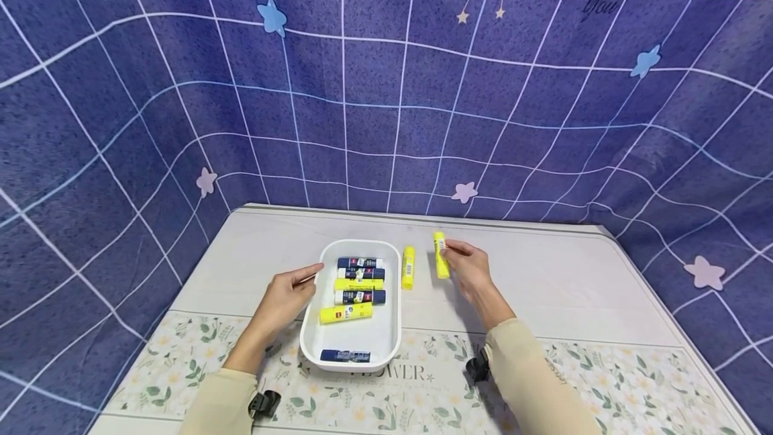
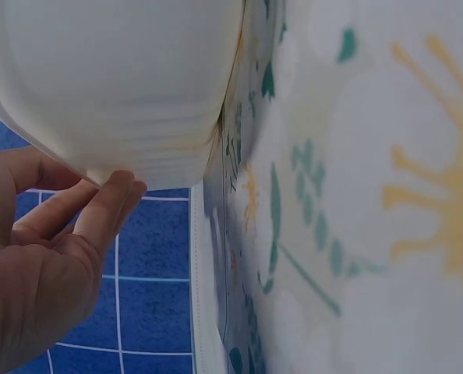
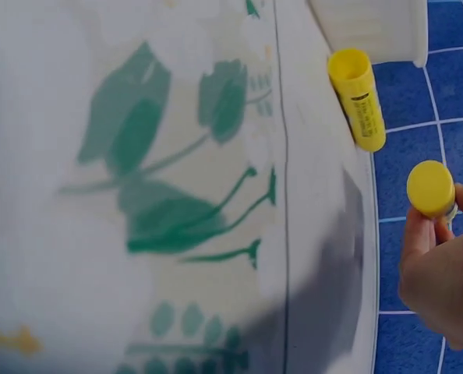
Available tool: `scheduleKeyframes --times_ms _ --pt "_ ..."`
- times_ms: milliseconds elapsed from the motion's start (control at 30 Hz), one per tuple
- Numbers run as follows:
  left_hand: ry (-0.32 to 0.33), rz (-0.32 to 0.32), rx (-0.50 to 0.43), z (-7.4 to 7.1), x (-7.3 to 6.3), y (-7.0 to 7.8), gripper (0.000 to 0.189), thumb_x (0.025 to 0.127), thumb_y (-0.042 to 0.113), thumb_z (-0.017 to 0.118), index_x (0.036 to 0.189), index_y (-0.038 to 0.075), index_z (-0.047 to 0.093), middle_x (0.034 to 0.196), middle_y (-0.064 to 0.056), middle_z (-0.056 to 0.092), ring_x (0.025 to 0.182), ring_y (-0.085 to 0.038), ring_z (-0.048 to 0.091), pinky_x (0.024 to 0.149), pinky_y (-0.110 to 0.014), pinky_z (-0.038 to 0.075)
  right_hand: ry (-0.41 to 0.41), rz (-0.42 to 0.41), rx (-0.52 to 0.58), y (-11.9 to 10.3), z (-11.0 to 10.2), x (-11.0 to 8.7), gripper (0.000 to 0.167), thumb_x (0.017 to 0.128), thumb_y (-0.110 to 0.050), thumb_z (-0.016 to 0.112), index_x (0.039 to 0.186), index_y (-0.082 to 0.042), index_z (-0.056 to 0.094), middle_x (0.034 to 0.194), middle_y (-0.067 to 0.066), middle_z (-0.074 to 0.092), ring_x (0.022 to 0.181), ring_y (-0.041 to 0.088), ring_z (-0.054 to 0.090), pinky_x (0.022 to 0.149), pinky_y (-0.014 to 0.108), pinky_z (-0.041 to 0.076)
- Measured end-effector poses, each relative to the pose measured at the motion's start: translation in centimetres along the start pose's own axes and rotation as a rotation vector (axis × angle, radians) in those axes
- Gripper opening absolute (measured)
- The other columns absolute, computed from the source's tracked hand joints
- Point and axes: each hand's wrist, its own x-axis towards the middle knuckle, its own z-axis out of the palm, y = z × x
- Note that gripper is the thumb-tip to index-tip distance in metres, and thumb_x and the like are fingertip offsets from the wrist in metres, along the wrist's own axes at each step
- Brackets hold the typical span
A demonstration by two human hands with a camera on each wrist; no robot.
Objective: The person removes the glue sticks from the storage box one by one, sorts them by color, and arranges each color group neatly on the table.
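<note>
A yellow glue stick is pinched between the thumb and fingers of my right hand; the right wrist view shows its round yellow end above the fingertips. My left hand holds the left rim of a white plastic tray, thumb at the edge and fingers against the outer wall. Inside the tray lie several glue sticks, some dark blue and some yellow, such as a yellow one and a dark blue one near the front. Another yellow glue stick lies just right of the tray.
The tray stands on a table covered with a pale cloth, flower-printed toward the front. Behind and on both sides hangs a blue gridded curtain with stars. A black wrist device sits by each sleeve.
</note>
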Motion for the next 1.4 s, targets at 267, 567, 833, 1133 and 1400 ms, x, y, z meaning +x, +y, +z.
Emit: scheduleKeyframes --times_ms 267,567,833,1133,1400 --pt "0.003 0.003 0.002 0.1 0.2 0.1 0.046 0.103 0.011 0.052 0.149 0.012 0.056 0.148 -0.020 0.059 0.135 -0.033 0.061 0.107 -0.039 0.055 0.105 0.016 -0.065 1.3 -0.1 0.5 0.036 0.091 0.003 0.069 0.125 0.012 0.067 0.101 0.011 0.071 0.079 0.006 0.064 0.068 0.014 0.057" --pt "0.005 -0.001 0.005 -0.2 0.1 0.1 0.046 0.103 0.010 0.051 0.150 0.012 0.055 0.150 -0.020 0.058 0.137 -0.033 0.059 0.109 -0.041 0.054 0.154 0.075 -0.293 2.3 1.3 0.1 0.030 0.091 -0.008 0.073 0.119 0.003 0.073 0.118 0.020 0.070 0.088 0.014 0.066 0.070 0.017 0.056" --pt "-0.002 0.003 0.010 -0.1 -0.1 0.1 0.047 0.104 0.011 0.051 0.150 0.011 0.055 0.150 -0.021 0.057 0.137 -0.033 0.059 0.109 -0.041 0.054 0.197 0.063 -0.468 1.9 2.0 -0.2 0.030 0.089 -0.012 0.074 0.117 0.000 0.074 0.118 0.020 0.072 0.095 0.024 0.069 0.067 0.021 0.057" --pt "0.001 0.011 0.005 -0.1 0.0 0.2 0.047 0.103 0.009 0.051 0.150 0.010 0.055 0.150 -0.021 0.057 0.136 -0.034 0.060 0.108 -0.040 0.054 0.208 0.021 -0.538 1.7 2.3 -0.5 0.032 0.089 -0.014 0.076 0.116 0.002 0.075 0.116 0.022 0.073 0.094 0.025 0.071 0.065 0.022 0.058" --pt "0.003 0.005 0.009 0.1 0.0 0.1 0.047 0.103 0.010 0.051 0.150 0.010 0.055 0.149 -0.021 0.058 0.135 -0.034 0.060 0.108 -0.040 0.055 0.173 -0.020 -0.667 1.3 2.1 -0.9 0.044 0.090 -0.025 0.076 0.123 0.003 0.072 0.119 0.022 0.074 0.102 0.030 0.070 0.075 0.030 0.062"
